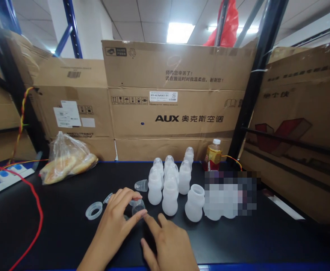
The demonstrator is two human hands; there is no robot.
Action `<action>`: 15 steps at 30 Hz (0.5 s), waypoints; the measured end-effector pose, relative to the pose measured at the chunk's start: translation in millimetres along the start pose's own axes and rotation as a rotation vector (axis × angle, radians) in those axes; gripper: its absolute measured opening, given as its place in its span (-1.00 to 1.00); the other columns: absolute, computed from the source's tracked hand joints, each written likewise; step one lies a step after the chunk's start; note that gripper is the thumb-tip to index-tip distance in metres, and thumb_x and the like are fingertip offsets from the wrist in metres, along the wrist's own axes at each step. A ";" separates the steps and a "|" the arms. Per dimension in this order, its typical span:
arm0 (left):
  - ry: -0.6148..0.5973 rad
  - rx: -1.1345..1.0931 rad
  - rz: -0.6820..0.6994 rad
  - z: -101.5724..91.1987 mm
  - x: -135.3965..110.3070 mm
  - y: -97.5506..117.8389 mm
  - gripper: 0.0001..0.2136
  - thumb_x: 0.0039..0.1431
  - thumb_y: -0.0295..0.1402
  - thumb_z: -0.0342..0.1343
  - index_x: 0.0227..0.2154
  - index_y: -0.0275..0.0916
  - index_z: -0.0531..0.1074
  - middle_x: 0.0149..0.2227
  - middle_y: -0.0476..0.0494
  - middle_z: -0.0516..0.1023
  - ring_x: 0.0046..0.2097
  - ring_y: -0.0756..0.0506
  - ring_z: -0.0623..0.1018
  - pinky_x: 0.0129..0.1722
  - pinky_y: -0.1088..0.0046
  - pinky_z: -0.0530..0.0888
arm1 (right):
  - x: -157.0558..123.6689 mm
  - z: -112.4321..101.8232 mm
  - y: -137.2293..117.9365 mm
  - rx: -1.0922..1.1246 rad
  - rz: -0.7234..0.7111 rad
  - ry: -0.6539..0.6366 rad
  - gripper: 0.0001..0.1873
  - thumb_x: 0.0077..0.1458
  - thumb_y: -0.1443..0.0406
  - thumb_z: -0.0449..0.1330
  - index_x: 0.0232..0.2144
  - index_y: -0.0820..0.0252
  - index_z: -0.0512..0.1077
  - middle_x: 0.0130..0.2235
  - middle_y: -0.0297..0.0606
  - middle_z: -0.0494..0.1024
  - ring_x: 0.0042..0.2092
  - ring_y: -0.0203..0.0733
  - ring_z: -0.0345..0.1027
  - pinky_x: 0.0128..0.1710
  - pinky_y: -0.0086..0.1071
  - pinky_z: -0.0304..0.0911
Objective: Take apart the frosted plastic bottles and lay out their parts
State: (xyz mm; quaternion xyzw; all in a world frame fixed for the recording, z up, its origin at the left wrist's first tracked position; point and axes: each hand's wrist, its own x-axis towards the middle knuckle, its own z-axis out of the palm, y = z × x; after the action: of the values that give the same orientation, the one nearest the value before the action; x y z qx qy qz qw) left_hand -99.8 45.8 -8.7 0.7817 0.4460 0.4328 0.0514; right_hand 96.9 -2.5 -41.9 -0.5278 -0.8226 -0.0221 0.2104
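Note:
My left hand (120,212) curls its fingers and thumb round a small clear plastic bottle cap (138,207) just above the black tabletop. My right hand (169,241) has its fingers apart, its index fingertip close to the cap and my left thumb; whether it touches is unclear. Left of my left hand lies a translucent ring (94,210), with another small clear piece (108,198) partly hidden behind the hand. A clear dome cap (141,185) rests on its side beyond my fingers. Several white capped bottles (170,199) stand beside an uncapped white bottle (195,205).
More white bottles (221,203) stand at the right, partly blurred out. Behind are a drink bottle (213,156), a plastic bag of bread (67,160) and a large cardboard box (182,124). A red cable (38,210) crosses the left side near a power strip (9,177).

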 end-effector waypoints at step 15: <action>0.025 0.069 0.056 0.0 3.3 -0.3 -0.87 0.31 -0.45 0.26 -0.17 -0.05 0.57 -0.14 -0.04 0.65 -0.08 -0.24 0.58 -0.05 0.20 0.38 | 8.3 -81.1 18.2 0.443 0.124 0.562 -0.44 0.34 0.28 0.20 0.34 -0.09 0.27 0.24 -0.10 0.46 -0.47 -0.33 0.40 -0.34 -0.28 0.50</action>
State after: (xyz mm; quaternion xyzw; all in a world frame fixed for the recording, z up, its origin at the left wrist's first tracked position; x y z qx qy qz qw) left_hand -99.2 48.5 -6.8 0.7899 0.4390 0.4282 0.0067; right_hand 136.0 -8.2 31.7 -0.4918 -0.6838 0.0251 0.5384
